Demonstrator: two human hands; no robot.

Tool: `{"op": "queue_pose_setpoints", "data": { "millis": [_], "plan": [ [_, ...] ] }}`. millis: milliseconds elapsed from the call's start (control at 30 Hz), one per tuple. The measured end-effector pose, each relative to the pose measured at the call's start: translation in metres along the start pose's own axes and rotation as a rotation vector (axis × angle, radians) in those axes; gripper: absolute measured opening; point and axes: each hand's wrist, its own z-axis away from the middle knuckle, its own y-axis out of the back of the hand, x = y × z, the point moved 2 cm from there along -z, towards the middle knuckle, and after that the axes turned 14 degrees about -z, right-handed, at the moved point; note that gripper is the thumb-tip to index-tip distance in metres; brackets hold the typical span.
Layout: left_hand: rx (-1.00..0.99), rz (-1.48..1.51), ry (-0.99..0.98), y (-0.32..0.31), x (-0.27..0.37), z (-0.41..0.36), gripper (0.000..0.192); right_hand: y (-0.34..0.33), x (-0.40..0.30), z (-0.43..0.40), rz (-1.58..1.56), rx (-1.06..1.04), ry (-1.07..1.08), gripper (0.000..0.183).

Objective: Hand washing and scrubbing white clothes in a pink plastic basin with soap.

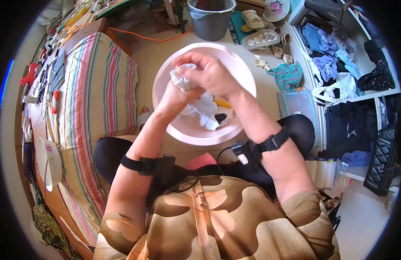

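Observation:
A pale pink plastic basin [246, 78] stands on the floor before my knees. Above it, my left hand [174, 99] grips a bunched white cloth [179, 81], whose gathered edge sticks up out of the fist. My right hand [215, 73], slightly blurred, curls over from the right with its thumb and fingers at the top of the same cloth. Below the hands, more white fabric [203, 109] lies in the basin; whether it joins the held cloth is hidden. Beside that fabric are a yellow object [223, 103] and a small dark item [221, 117].
A grey bucket [210, 24] with a liner stands behind the basin, an orange cord [148, 38] running beside it. Shoes [260, 39] and a teal striped cloth [287, 77] lie right. A striped-covered bed or bench [99, 87] flanks the left; clothes-filled shelves [359, 97] the right.

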Motion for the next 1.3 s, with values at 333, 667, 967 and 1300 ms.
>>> {"op": "queue_pose_setpoints", "data": {
  "millis": [333, 667, 967, 1300],
  "plan": [
    [0.31, -0.012, 0.101, 0.018, -0.002, 0.009, 0.007, 0.137, 0.114, 0.044, 1.07, 0.192, -0.318, 0.026],
    [0.36, 0.079, 0.144, 0.033, -0.01, 0.008, 0.012, 0.149, 0.135, 0.052, 1.142, 0.286, -0.783, 0.04],
    [0.328, 0.044, 0.088, 0.03, -0.004, 0.006, 0.019, 0.152, 0.132, 0.056, 1.098, 0.246, -0.842, 0.054],
    [0.277, 0.034, 0.034, 0.023, 0.008, 0.008, 0.027, 0.137, 0.141, 0.052, 1.154, 0.022, -0.546, 0.048]
  ]
}}
